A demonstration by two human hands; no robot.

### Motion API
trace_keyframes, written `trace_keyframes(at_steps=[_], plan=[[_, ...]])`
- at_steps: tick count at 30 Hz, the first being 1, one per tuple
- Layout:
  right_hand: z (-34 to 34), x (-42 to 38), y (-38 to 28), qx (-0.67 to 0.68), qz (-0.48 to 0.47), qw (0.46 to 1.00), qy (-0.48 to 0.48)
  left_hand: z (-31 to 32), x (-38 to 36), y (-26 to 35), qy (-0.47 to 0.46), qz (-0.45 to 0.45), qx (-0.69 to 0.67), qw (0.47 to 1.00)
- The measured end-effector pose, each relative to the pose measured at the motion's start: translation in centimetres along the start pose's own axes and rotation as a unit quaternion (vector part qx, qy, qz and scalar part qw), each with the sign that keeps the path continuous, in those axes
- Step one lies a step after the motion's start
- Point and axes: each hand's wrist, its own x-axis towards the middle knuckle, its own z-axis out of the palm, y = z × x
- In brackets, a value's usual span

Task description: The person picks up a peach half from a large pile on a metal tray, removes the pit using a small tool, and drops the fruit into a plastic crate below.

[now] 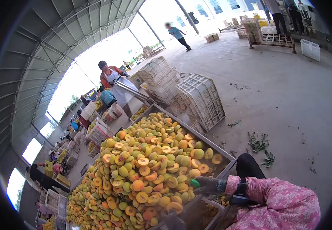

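My right hand (209, 185), in a dark glove below a pink patterned sleeve, is closed on a small green object (195, 183), whose full shape is hidden. It is at the near right edge of a large heap of halved yellow, orange and green fruit (143, 168) in a metal-edged trough (208, 142). Part of my left hand (173, 220), dark and blurred, shows at the bottom edge beside the heap; its fingers cannot be made out. Between and below the hands is a crate (215, 209) with some fruit pieces inside.
Stacked white crates (200, 99) stand beyond the trough's right side. Behind it is a person in a white apron (121, 88). More people and fruit crates (98, 132) line the left. Leaves (258, 143) litter the floor. Another person (176, 33) is farther off.
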Motion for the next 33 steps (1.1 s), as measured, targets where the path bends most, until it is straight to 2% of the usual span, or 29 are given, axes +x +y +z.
trace_keyframes(at_steps=[1, 2, 3, 4, 5, 6, 7, 9, 11, 12, 13, 14, 16, 17, 19, 21, 23, 24, 25, 27, 28, 29, 30, 31, 32, 33], plan=[[1.7, -0.1, 0.8, -0.005, -0.013, 1.000, -0.010, -0.2, -0.7, 0.1, 0.005, -0.008, 0.040, 0.999], [3.1, -0.1, 1.4, 0.008, -0.046, 0.999, -0.026, -2.6, 0.8, -2.2, 0.026, -0.115, -0.224, 0.967], [3.9, -0.1, 2.0, 0.018, -0.078, 0.996, -0.033, -4.2, 2.1, -3.8, 0.058, -0.219, -0.472, 0.852], [4.2, 0.7, 3.7, -0.146, -0.069, 0.987, -0.017, -5.3, 2.3, -4.3, 0.074, -0.261, -0.634, 0.724], [4.1, 0.6, 3.7, -0.146, -0.073, 0.986, -0.022, -6.0, 2.4, -4.5, 0.062, -0.285, -0.750, 0.593], [4.0, 0.4, 3.5, -0.146, -0.041, 0.988, -0.018, -6.6, 2.5, -4.5, 0.042, -0.298, -0.820, 0.486], [3.8, 0.2, 3.5, -0.145, -0.009, 0.989, -0.013, -6.7, 2.5, -4.4, 0.020, -0.303, -0.862, 0.407], [3.5, 0.0, 3.3, -0.102, -0.007, 0.995, -0.021, -6.7, 2.8, -3.8, -0.019, -0.317, -0.914, 0.252], [2.7, -1.1, 0.1, -0.097, 0.133, 0.978, -0.127, -6.2, 3.6, -3.4, -0.054, -0.322, -0.935, 0.135], [2.4, -1.2, 0.3, -0.110, 0.105, 0.979, -0.138, -6.0, 3.9, -3.1, -0.066, -0.324, -0.940, 0.083], [2.5, -1.3, 0.6, -0.153, 0.037, 0.981, -0.111, -5.7, 4.4, -2.7, -0.077, -0.323, -0.943, 0.039], [2.2, -1.4, 0.7, -0.175, 0.021, 0.978, -0.112, -5.6, 4.6, -2.4, -0.085, -0.322, -0.943, 0.002], [2.3, -0.9, 1.4, -0.257, 0.007, 0.957, -0.135, -5.3, 5.0, -2.0, -0.099, -0.321, -0.941, -0.047], [2.5, -0.4, 2.6, -0.256, 0.006, 0.958, -0.130, -5.2, 5.2, -1.9, -0.103, -0.320, -0.940, -0.060], [3.0, 0.2, 3.9, -0.369, 0.042, 0.921, -0.118, -5.0, 5.5, -1.8, -0.111, -0.320, -0.938, -0.078], [2.8, -0.3, 4.3, -0.372, 0.010, 0.924, -0.084, -5.0, 5.8, -1.5, -0.118, -0.317, -0.937, -0.090], [2.4, -0.7, 4.4, -0.198, 0.030, 0.980, -0.007, -4.9, 6.1, -1.5, -0.127, -0.318, -0.934, -0.101], [1.8, -1.1, 4.8, -0.128, -0.013, 0.992, 0.004, -5.0, 6.3, -1.4, -0.129, -0.316, -0.934, -0.105], [1.2, -1.2, 4.2, -0.129, -0.016, 0.991, 0.006, -4.8, 6.4, -1.3, -0.130, -0.316, -0.933, -0.111], [-0.2, -1.9, 2.7, -0.086, 0.098, 0.991, -0.002, -4.6, 6.7, -1.2, -0.132, -0.313, -0.933, -0.121], [-2.2, 0.7, 10.7, -0.184, -0.104, 0.976, 0.049, -4.6, 6.7, -1.1, -0.132, -0.310, -0.933, -0.127], [-3.5, -0.8, 6.7, -0.061, -0.019, 0.998, 0.016, -4.6, 6.8, -1.1, -0.132, -0.310, -0.932, -0.134], [-5.7, -0.8, 5.5, -0.267, -0.048, 0.960, 0.064, -4.6, 6.9, -0.8, -0.128, -0.304, -0.934, -0.139], [-8.3, -1.2, 2.5, -0.047, 0.042, 0.996, 0.057, -4.4, 7.1, -1.1, -0.130, -0.308, -0.931, -0.148], [-13.4, 2.5, 7.1, 0.064, -0.088, 0.991, 0.084, -4.3, 7.1, -1.1, -0.131, -0.308, -0.930, -0.154], [-14.4, 0.7, -1.1, -0.176, 0.007, 0.957, 0.230, -4.3, 7.2, -0.9, -0.131, -0.308, -0.928, -0.164]])
